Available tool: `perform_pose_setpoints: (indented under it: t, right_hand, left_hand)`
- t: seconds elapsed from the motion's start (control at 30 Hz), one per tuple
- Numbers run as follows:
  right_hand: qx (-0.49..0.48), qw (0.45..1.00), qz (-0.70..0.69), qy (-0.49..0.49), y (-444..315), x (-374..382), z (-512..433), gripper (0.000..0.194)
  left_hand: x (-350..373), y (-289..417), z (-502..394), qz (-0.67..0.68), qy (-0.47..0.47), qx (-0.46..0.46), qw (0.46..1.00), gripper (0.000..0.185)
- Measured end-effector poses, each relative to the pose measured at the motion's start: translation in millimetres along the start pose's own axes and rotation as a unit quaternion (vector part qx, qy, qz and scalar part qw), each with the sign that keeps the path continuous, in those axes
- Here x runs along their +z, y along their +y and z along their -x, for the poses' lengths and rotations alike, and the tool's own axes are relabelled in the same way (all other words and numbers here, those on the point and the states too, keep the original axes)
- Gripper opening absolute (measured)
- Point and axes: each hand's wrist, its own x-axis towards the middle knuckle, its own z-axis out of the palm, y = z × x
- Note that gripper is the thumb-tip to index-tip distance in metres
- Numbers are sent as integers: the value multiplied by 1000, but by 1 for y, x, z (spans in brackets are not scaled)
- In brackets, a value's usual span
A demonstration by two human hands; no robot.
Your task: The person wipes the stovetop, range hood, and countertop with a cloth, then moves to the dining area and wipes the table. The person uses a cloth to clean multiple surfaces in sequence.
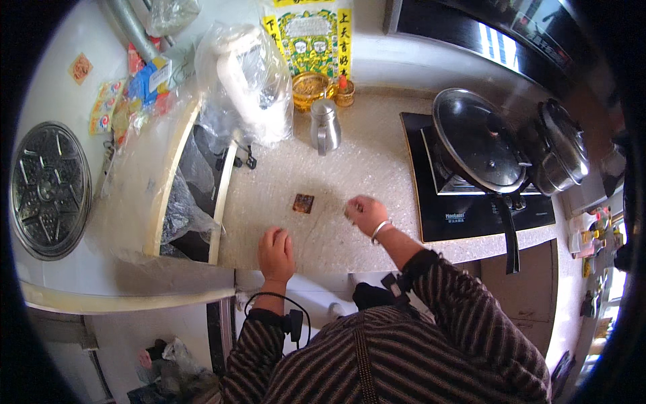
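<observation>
My left hand [276,255] is at the front edge of the speckled countertop [272,177], seen from the back with its fingers bent. Its palm is hidden, so I cannot see whether anything is in it. Over the counter, further right, my right hand [367,214] has curled fingers and is partly blurred; a silver-coloured bangle circles the wrist. Whether it holds something small is unclear. Between the hands, slightly further back, lies a small dark brown square piece [303,203] with a mottled surface. Neither hand touches it.
Behind stand a stainless-steel jug [325,126] and an amber glass vessel [309,91]. On the right, a gas hob [444,219] bears a lidded pan [474,136], its handle jutting past the counter's front edge, and a lidded pot [560,151]. A plastic-draped open-fronted unit [151,202] stands left.
</observation>
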Motion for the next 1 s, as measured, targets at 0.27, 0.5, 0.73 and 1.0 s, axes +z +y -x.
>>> perform_pose_setpoints:
  t: [0.27,0.5,0.73,1.0]
  right_hand:
    - [-115,985,90,-95,2,-33,8,22]
    - [-226,927,216,-205,-8,13,12,16]
    - [-251,967,34,-13,-52,60,-88,15]
    - [-84,985,153,-4,-93,127,-187,24]
  left_hand:
    - [3,-3,1,-1,-14,-24,1000,21]
    - [0,0,-4,-16,-31,-40,999,20]
    - [-2,0,-4,-20,-29,-33,999,20]
    - [-2,1,-5,-8,-25,-59,998,23]
